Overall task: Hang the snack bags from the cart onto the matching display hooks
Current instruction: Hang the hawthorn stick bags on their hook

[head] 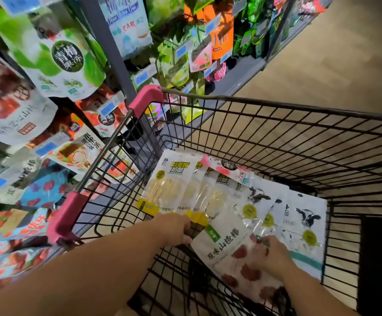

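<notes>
Both my hands reach into a black wire cart (pixel 276 124). A white hawthorn stick bag (pixel 228 249) with red pieces lies at the near end of the basket. My left hand (pixel 176 229) grips its top left corner, fingers curled over the edge. My right hand (pixel 274 254) rests on the bag's right side, fingers bent on the film. Behind it lie several yellow-labelled cheese stick bags (pixel 167 185), several cow-print bags (pixel 304 222) and a pink jelly bag (pixel 228 169). The display hooks with hanging snack bags (pixel 55 58) fill the left side.
The cart's pink corner guards (pixel 146 99) sit close against the grey shelf upright (pixel 110 55). More hanging bags run along the shelving into the distance (pixel 208 42). Tan floor (pixel 333 65) stretches to the right of the shelves. A black panel (pixel 381 265) stands at the cart's right.
</notes>
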A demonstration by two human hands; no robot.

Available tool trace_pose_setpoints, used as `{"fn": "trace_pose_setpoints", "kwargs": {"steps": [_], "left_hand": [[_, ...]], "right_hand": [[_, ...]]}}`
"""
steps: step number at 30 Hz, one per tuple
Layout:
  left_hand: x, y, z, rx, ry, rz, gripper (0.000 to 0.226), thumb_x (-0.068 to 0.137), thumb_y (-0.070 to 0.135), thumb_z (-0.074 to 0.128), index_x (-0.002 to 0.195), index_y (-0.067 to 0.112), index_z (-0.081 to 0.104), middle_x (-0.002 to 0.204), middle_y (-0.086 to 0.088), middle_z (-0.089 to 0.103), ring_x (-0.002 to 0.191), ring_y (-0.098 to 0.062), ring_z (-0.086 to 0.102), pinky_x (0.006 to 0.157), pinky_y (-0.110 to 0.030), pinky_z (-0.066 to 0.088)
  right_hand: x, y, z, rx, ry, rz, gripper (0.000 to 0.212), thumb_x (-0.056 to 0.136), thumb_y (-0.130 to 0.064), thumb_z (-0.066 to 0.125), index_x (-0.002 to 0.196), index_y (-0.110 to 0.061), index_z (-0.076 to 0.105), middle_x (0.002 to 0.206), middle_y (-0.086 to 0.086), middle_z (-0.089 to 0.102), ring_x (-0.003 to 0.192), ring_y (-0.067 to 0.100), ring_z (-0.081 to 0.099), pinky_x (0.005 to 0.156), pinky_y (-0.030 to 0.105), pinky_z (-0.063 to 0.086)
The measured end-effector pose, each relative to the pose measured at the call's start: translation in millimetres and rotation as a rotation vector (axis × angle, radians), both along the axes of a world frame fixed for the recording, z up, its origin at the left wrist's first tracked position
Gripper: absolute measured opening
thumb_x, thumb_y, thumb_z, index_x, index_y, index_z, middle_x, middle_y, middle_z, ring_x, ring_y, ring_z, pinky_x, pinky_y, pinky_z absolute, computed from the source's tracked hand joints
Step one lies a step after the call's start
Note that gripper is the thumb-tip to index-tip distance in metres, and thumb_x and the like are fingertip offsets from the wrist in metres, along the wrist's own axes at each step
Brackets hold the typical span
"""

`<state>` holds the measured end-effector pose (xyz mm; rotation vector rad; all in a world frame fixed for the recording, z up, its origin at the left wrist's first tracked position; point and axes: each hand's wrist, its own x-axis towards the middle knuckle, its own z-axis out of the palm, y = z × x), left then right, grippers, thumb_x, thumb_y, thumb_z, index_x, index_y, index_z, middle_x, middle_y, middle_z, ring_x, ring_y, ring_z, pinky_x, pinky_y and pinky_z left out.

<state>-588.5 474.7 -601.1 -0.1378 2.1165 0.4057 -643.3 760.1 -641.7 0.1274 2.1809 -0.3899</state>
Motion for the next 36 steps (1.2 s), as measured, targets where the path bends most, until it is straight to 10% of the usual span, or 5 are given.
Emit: {"fn": "trace_pose_setpoints", "kwargs": {"steps": [13, 18, 23, 30, 36], "left_hand": [[12, -5, -8, 0.166, -0.045, 0.405, 0.068, 0.081, 0.047, 0.072, 0.136, 0.023, 0.041, 0.138, -0.004, 0.049, 0.118, -0.022, 0.051, 0.093, -0.035, 0.047], [8, -12, 5, 0.270, 0.020, 0.711, 0.111, 0.071, 0.057, 0.076, 0.152, 0.023, 0.008, 0.156, -0.009, 0.026, 0.138, -0.030, 0.035, 0.112, -0.042, 0.035], [-9, -25, 43, 0.644, 0.354, 1.205, 0.048, 0.073, 0.019, 0.083, 0.107, 0.021, 0.050, 0.104, -0.005, 0.068, 0.084, -0.006, 0.066, 0.075, -0.021, 0.057], [-16, -91, 126, 0.730, 0.707, 1.373, 0.079, 0.065, 0.024, 0.087, 0.131, 0.032, 0.043, 0.117, -0.010, 0.058, 0.094, -0.032, 0.067, 0.081, -0.046, 0.058], [20, -136, 192, 0.760, 0.760, 1.198, 0.035, 0.071, 0.013, 0.082, 0.098, 0.032, 0.068, 0.096, -0.008, 0.071, 0.075, -0.024, 0.072, 0.072, -0.042, 0.059]], "right_hand": [[21, -31, -20, -0.291, -0.136, -0.096, 0.023, 0.090, -0.010, 0.061, 0.110, -0.019, 0.066, 0.103, -0.008, 0.065, 0.086, 0.007, 0.061, 0.067, 0.013, 0.047], [-4, -62, 19, -0.690, -0.183, -0.456, 0.029, 0.082, -0.007, 0.072, 0.110, -0.005, 0.068, 0.101, 0.025, 0.072, 0.086, 0.038, 0.067, 0.076, 0.052, 0.052], [-20, -92, 63, -0.852, -0.266, -0.414, 0.048, 0.070, -0.010, 0.072, 0.116, 0.004, 0.062, 0.110, 0.030, 0.067, 0.098, 0.048, 0.064, 0.090, 0.066, 0.045], [-20, -126, 115, -0.916, -0.215, -0.268, 0.018, 0.087, 0.006, 0.061, 0.100, -0.007, 0.061, 0.076, 0.007, 0.073, 0.064, 0.020, 0.070, 0.050, 0.029, 0.054], [-11, -181, 163, -0.977, -0.109, -0.179, 0.058, 0.064, -0.022, 0.080, 0.116, -0.007, 0.061, 0.112, 0.021, 0.070, 0.105, 0.041, 0.066, 0.097, 0.063, 0.046]]}}
